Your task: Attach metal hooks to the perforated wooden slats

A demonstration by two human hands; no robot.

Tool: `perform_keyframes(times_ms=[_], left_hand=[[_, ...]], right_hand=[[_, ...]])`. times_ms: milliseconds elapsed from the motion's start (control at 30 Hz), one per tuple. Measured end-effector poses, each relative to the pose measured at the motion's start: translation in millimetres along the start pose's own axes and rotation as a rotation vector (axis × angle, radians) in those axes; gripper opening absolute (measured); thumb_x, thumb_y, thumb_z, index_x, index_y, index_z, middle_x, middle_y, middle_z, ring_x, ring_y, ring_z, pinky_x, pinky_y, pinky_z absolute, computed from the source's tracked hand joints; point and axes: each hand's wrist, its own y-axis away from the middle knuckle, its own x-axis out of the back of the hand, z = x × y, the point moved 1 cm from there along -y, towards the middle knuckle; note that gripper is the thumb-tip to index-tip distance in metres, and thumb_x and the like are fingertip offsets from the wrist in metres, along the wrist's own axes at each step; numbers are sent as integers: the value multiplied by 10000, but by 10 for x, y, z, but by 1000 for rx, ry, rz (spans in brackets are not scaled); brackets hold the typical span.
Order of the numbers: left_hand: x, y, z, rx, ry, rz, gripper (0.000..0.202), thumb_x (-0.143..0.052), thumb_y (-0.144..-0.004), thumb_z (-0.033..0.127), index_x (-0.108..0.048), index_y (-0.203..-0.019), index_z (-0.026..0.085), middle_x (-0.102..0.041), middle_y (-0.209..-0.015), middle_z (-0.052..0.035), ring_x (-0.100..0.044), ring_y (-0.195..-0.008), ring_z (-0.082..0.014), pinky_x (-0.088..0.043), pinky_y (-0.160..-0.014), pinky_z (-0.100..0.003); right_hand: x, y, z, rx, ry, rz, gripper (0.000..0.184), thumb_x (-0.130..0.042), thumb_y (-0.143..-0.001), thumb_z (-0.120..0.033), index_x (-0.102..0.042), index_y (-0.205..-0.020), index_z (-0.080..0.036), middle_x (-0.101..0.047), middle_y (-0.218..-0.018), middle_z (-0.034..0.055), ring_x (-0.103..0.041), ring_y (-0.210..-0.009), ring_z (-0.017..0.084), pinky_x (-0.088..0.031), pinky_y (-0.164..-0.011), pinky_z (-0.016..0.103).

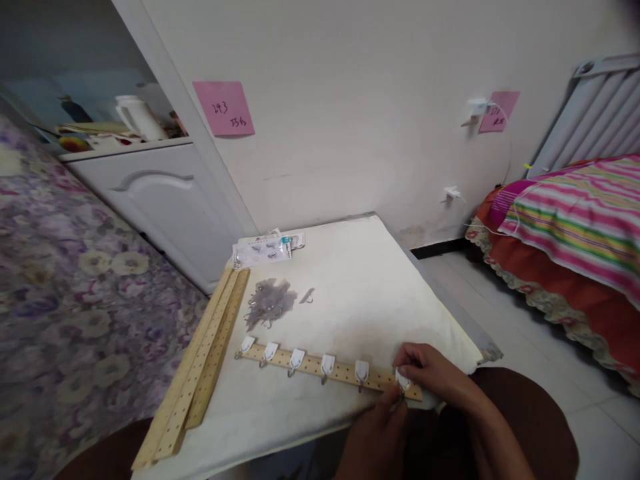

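A wooden pegboard strip (310,365) lies across the near part of the white table (380,293), with several white adhesive hooks (327,365) stuck along it. My right hand (433,373) is curled over the strip's right end, fingers pinched on the last white hook (403,382). My left hand (377,433) comes up from below the table edge, its thumb touching the same hook. A pile of loose clear hooks (269,303) lies further back, with a single hook (307,295) beside it.
Two longer pegboard strips (200,373) lie along the table's left edge. A plastic hook packet (263,251) sits at the back. A floral-covered bed is on the left, a striped bed (575,220) on the right, a white cabinet (160,200) behind.
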Motion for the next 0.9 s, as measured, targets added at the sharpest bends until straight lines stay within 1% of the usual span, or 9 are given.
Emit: perform_keyframes(times_ms=[167, 233, 367, 467, 567, 633, 733, 800, 900], left_hand=[[13, -4, 4, -21, 33, -34, 561, -449, -769, 21, -534, -1290, 208, -422, -1448, -72, -386, -1330, -305, -364, -1070, -467], [9, 1, -4, -12, 28, -36, 530, -443, -796, 43, -538, -1290, 209, -424, -1444, -80, -424, -1303, -318, -368, -1061, -480], [13, 14, -6, 11, 48, 4, 494, -456, -811, 74, -564, -1268, 228, -417, -1445, -73, -510, -1230, -335, -381, -1041, -494], [18, 16, -6, 24, 72, 14, 451, -453, -817, 102, -600, -1225, 224, -447, -1432, -75, -532, -1204, -341, -396, -1024, -483], [13, 17, -23, 18, 125, 50, 385, -467, -824, 153, -636, -1162, 231, -501, -1399, -71, -545, -1189, -325, -417, -1009, -446], [8, 18, -30, 1, 142, 57, 371, -478, -826, 164, -636, -1152, 246, -497, -1403, -60, -538, -1199, -316, -413, -1021, -439], [7, 21, -19, 9, 70, -5, 408, -442, -838, 126, -611, -1192, 238, -419, -1451, -69, -508, -1234, -326, -399, -1041, -471], [12, 21, -5, 16, 4, -33, 430, -420, -838, 99, -600, -1208, 226, -397, -1457, -85, -506, -1232, -340, -417, -1024, -488], [9, 18, -5, -26, -75, -4, 419, -444, -828, 88, -611, -1184, 235, -431, -1433, -97, -553, -1180, -345, -477, -967, -471]], right_hand=[[-13, -12, 20, 0, 17, 12, 43, -558, -718, -202, -593, -717, -177, -557, -641, -29, -489, -616, 127, -366, -564, 228], [-19, -19, 41, 0, 22, 20, 36, -558, -712, -197, -590, -711, -180, -550, -633, -34, -482, -610, 123, -363, -565, 226], [-27, -19, 55, 2, 18, 24, 35, -553, -710, -189, -587, -708, -184, -545, -636, -37, -474, -607, 120, -359, -567, 227], [-30, -3, 35, 4, 11, 22, 45, -560, -726, -201, -597, -743, -181, -536, -635, -36, -472, -609, 121, -349, -557, 227], [-31, 16, 12, 13, -3, 5, 84, -563, -755, -231, -619, -788, -177, -547, -655, -28, -482, -631, 125, -351, -571, 230], [-31, 25, 5, 16, -10, -12, 91, -572, -761, -245, -627, -786, -177, -556, -664, -24, -485, -636, 126, -351, -574, 231], [-33, 27, 12, 9, -27, -24, 91, -605, -745, -256, -627, -788, -178, -563, -657, -25, -487, -626, 125, -350, -564, 229], [-39, 20, 28, 6, -48, -23, 92, -619, -734, -253, -622, -783, -177, -570, -654, -25, -490, -623, 123, -354, -566, 231], [-50, 1, 62, -7, -78, -16, 96, -631, -719, -252, -614, -767, -171, -565, -640, -29, -485, -609, 119, -347, -557, 231]])
